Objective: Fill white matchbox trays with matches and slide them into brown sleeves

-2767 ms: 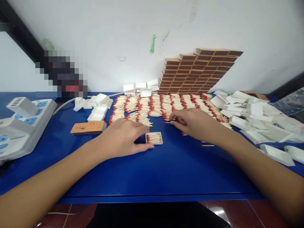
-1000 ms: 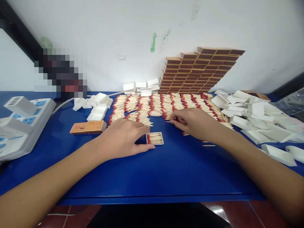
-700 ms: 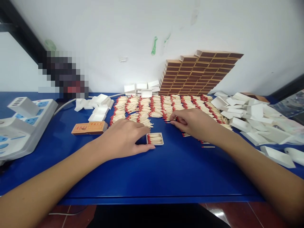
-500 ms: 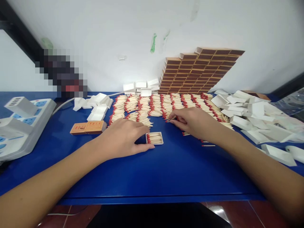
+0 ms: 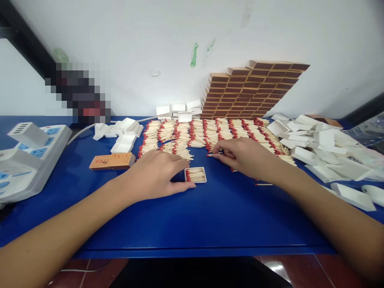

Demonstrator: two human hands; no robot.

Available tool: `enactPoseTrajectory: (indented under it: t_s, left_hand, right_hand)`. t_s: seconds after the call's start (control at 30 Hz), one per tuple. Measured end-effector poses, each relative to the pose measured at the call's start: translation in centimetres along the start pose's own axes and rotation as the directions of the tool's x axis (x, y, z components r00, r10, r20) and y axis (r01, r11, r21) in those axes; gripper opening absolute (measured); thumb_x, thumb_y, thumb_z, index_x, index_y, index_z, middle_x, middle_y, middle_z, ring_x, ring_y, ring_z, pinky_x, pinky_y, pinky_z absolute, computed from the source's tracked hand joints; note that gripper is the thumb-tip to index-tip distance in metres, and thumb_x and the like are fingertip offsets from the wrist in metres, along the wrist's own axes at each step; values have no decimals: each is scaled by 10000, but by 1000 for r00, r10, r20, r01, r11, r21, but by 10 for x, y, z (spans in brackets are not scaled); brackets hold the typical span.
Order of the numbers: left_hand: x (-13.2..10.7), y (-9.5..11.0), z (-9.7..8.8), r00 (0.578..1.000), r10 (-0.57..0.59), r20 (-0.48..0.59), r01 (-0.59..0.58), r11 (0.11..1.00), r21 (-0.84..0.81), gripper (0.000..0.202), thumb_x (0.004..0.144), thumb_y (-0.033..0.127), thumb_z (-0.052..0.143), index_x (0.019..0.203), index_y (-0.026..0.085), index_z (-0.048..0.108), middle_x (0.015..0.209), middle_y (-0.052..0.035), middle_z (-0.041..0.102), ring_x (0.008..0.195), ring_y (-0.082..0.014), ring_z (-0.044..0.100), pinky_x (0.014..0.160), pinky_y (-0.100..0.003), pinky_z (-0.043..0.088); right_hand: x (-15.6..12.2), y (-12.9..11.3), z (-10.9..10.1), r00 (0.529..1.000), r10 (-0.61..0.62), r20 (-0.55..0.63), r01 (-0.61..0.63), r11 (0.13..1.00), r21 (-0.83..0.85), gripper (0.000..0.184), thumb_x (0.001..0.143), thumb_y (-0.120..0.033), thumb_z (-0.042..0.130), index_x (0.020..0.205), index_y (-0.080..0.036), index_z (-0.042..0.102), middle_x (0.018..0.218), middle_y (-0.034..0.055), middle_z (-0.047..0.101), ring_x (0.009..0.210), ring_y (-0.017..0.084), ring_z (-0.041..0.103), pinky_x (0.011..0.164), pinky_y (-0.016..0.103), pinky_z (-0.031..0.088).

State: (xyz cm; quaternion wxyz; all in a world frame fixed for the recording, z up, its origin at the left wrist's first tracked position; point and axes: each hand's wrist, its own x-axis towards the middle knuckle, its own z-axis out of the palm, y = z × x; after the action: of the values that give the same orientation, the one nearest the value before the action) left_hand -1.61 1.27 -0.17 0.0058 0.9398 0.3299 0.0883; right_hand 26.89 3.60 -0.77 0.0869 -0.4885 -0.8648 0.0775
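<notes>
My left hand [image 5: 156, 176] rests on the blue table [image 5: 192, 224], thumb and fingers closed on the left side of a small white matchbox tray [image 5: 195, 175] partly filled with red-tipped matches. My right hand [image 5: 244, 157] lies just right of it, fingers pinched on a few matches at the front edge of the long row of matches [image 5: 207, 134] spread across the table. A loose match [image 5: 264, 184] lies by my right wrist.
Brown matchbox sleeves [image 5: 255, 90] are stacked against the wall. Empty white trays are piled at the right [image 5: 318, 144] and back left [image 5: 123, 134]. Two orange matchboxes [image 5: 112, 161] lie left of my hand. A white power strip [image 5: 27, 156] sits far left.
My right hand's fingers have shifted slightly left along the edge of the match row, gathering matches. The left hand and the tray have stayed in place.
</notes>
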Motion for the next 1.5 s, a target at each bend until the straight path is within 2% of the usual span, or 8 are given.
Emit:
enactPoseTrajectory:
  t_s: [0.27, 0.47, 0.67, 0.97, 1.13, 1.2, 1.3, 1.5]
  left_hand:
    - [1, 0, -1, 1000, -2, -8, 2, 1000, 9, 389, 991, 572, 602, 962, 200, 708, 794, 3, 718, 741, -191, 695, 611, -314, 376]
    - [2, 1, 1, 1000, -20, -22, 19, 1000, -2, 397, 974, 586, 619, 920, 199, 688, 790, 4, 726, 722, -196, 697, 594, -312, 365]
    - [2, 4, 3, 997, -23, -76, 21, 999, -29, 390, 977, 581, 624, 904, 202, 675, 783, 7, 732, 676, -168, 675, 593, -292, 357]
    - [2, 3, 1, 999, -11, -53, 9, 999, -51, 401, 974, 576, 629, 849, 195, 648, 760, 20, 707, 643, -151, 642, 576, -293, 339]
    - [3, 3, 1, 998, -7, -67, 6, 1000, -20, 366, 963, 550, 663, 885, 193, 678, 739, 16, 704, 618, -149, 627, 563, -286, 331]
    - [3, 3, 1, 998, -6, -69, 5, 1000, -17, 369, 959, 553, 667, 878, 193, 679, 743, 11, 710, 618, -150, 626, 566, -284, 332]
    - [3, 2, 0, 999, -16, -51, 14, 1000, -21, 368, 965, 549, 661, 865, 195, 676, 761, 8, 718, 630, -151, 631, 572, -282, 338]
    - [2, 2, -1, 999, -22, -31, 21, 1000, -19, 388, 973, 569, 635, 873, 196, 671, 760, 5, 706, 659, -160, 643, 582, -285, 348]
  right_hand:
    - [-1, 1, -3, 998, 31, 47, -31, 999, -7, 212, 1048, -342, 511, 973, -208, 657, 743, 32, 701, 695, 192, 614, 626, 300, 342]
    - [-12, -35, -5, 997, -56, -47, 63, 982, 180, 178, 1034, -366, 571, 1005, -223, 673, 765, 2, 666, 673, 161, 595, 607, 278, 337]
    - [-18, -55, 7, 991, -134, -12, 134, 985, 112, 136, 1041, -271, 542, 1045, -197, 656, 767, 5, 685, 679, 167, 618, 622, 288, 330]
    - [-20, -48, 3, 988, -155, -17, 155, 981, 119, 124, 1037, -301, 564, 1021, -222, 660, 811, 5, 714, 696, 161, 639, 616, 275, 344]
    - [-10, -15, -7, 993, 3, -119, -7, 999, -32, 143, 999, -296, 568, 988, -228, 693, 786, 33, 721, 688, 185, 626, 612, 293, 343]
    - [-5, -1, -7, 995, 33, -94, -43, 993, -108, 152, 991, -303, 573, 953, -221, 695, 816, 53, 739, 715, 204, 631, 622, 306, 349]
    - [-1, 10, -4, 999, 50, -16, -51, 993, -109, 168, 1001, -292, 547, 946, -215, 687, 867, 65, 750, 738, 205, 638, 626, 307, 359]
    - [0, 4, -1, 998, 37, 44, -34, 997, -73, 191, 1029, -304, 501, 950, -217, 652, 785, 42, 725, 707, 199, 629, 617, 303, 338]
